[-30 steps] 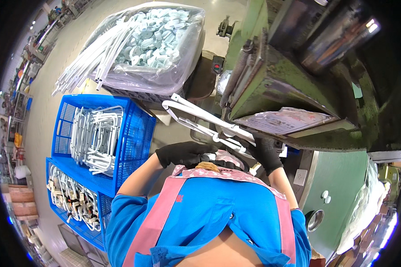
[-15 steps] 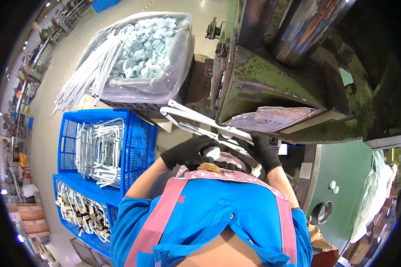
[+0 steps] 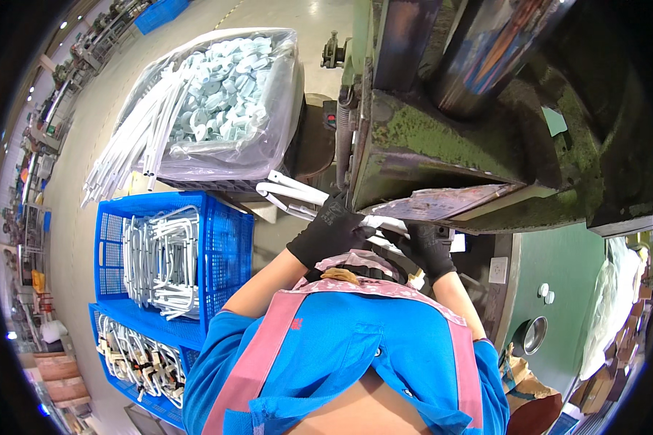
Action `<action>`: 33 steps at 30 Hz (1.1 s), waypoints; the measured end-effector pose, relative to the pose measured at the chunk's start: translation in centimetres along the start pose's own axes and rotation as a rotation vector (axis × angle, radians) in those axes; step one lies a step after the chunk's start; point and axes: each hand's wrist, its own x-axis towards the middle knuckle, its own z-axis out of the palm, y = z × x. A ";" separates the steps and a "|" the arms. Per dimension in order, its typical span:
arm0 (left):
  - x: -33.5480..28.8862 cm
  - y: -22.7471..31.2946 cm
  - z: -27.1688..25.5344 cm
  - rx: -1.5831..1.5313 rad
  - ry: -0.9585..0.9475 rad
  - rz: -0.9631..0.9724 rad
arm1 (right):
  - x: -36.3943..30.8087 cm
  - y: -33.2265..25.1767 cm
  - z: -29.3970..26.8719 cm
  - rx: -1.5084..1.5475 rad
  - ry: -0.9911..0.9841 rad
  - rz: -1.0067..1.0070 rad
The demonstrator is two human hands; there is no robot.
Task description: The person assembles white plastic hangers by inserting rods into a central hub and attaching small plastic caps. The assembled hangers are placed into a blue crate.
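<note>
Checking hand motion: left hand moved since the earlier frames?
Yes: the left hand moved up and right, closer to the green machine.

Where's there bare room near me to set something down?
On the flat green surface, between the two small round white caps and the crumpled translucent plastic sheet. It's crowded around your black-gloved left hand, right hand, bent white tubing and green metal machine.

White frame [image 3: 305, 191], black-gloved hands [image 3: 329, 230]
</note>
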 end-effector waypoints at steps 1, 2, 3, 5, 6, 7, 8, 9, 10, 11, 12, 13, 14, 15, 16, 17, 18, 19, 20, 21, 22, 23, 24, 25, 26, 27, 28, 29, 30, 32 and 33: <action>0.0 -0.6 0.3 0.054 0.126 0.117 | 0.0 -0.1 -0.2 0.005 0.007 0.008; -0.3 -1.4 0.8 0.056 0.129 0.117 | 0.0 -0.3 -0.3 0.011 0.015 0.017; -0.5 -2.3 1.4 0.058 0.130 0.119 | -0.2 -0.2 0.2 0.032 -0.006 0.032; -0.8 -4.5 2.5 0.046 0.099 0.161 | -0.4 0.4 1.5 0.078 -0.043 0.051; -0.7 -5.0 2.7 0.024 0.084 0.160 | -0.4 0.3 1.6 0.057 0.019 0.032; -0.6 -5.6 2.8 0.003 0.070 0.160 | -0.4 0.2 1.7 0.035 0.081 0.012; -0.5 -5.9 3.1 -0.031 0.060 0.136 | -0.4 0.1 1.7 0.012 0.143 -0.008; -0.4 -5.6 2.4 -0.032 0.059 0.143 | -0.4 0.1 1.6 0.020 0.037 0.041; -0.4 -5.3 1.7 -0.034 0.058 0.149 | -0.4 0.0 1.3 0.028 -0.068 0.088; -0.5 -4.9 1.1 -0.037 0.057 0.154 | -0.4 -0.2 0.9 0.039 -0.174 0.135; -0.5 -4.7 0.1 -0.089 0.052 0.118 | -0.2 -0.6 0.5 0.053 -0.168 0.171; -0.4 -4.2 -1.3 -0.142 0.042 0.086 | -0.1 -0.7 0.6 0.049 -0.114 0.158; -0.1 -2.9 -4.3 -0.066 -0.120 -0.070 | -0.3 -0.6 0.5 0.041 -0.061 0.155; -0.8 -4.5 -5.4 0.001 0.106 0.078 | -0.3 -0.8 0.4 0.035 -0.004 0.143; -1.4 -6.3 -6.3 0.095 0.342 0.209 | -0.3 -0.9 0.5 0.022 0.084 0.131; -1.7 -7.7 -7.7 0.148 0.341 0.081 | -0.5 -0.8 0.6 0.059 0.118 0.145; -3.0 -9.6 -9.0 0.213 0.338 -0.030 | -0.6 -0.7 0.8 0.102 0.155 0.150; -3.4 -9.9 -10.0 0.365 0.378 -0.055 | -0.3 -1.0 0.7 0.145 0.189 0.150; -4.5 -11.9 -9.9 0.279 0.331 -0.126 | -0.1 -1.2 0.3 0.095 0.106 0.180; -5.5 -13.8 -9.5 0.195 0.285 -0.207 | 0.4 -1.9 -0.7 0.098 0.003 0.282; -5.6 -14.3 -9.6 -0.030 0.243 -0.302 | 0.2 -1.8 -0.6 0.096 -0.022 0.308; -5.3 -14.7 -9.8 -0.253 0.198 -0.398 | 0.0 -1.6 -0.6 0.094 -0.047 0.333; -5.0 -15.1 -9.8 -0.477 0.156 -0.490 | 0.8 -2.3 -1.5 0.031 -0.059 0.343; -5.1 -15.2 -9.6 -0.531 0.150 -0.519 | 0.8 -2.2 -1.2 -0.016 -0.042 0.330; -5.1 -15.1 -9.4 -0.583 0.146 -0.549 | 0.9 -2.5 -1.6 -0.040 -0.037 0.317; -5.0 -15.1 -9.3 -0.633 0.144 -0.577 | 1.2 -2.8 -2.2 -0.063 -0.027 0.301; -5.1 -14.7 -9.3 -0.564 0.164 -0.509 | 1.4 -3.2 -2.6 -0.091 0.016 0.283; -4.9 -14.6 -9.1 -0.569 0.183 -0.503 | 1.5 -3.5 -2.9 -0.119 0.058 0.265; -5.0 -14.4 -8.9 -0.576 0.200 -0.501 | 1.6 -3.9 -3.1 -0.145 0.096 0.245; -4.9 -14.4 -8.9 -0.590 0.205 -0.498 | 1.7 -4.1 -3.2 -0.085 -0.025 0.368; -4.7 -14.5 -9.0 -0.600 0.195 -0.497 | 1.9 -4.3 -3.4 -0.056 -0.087 0.426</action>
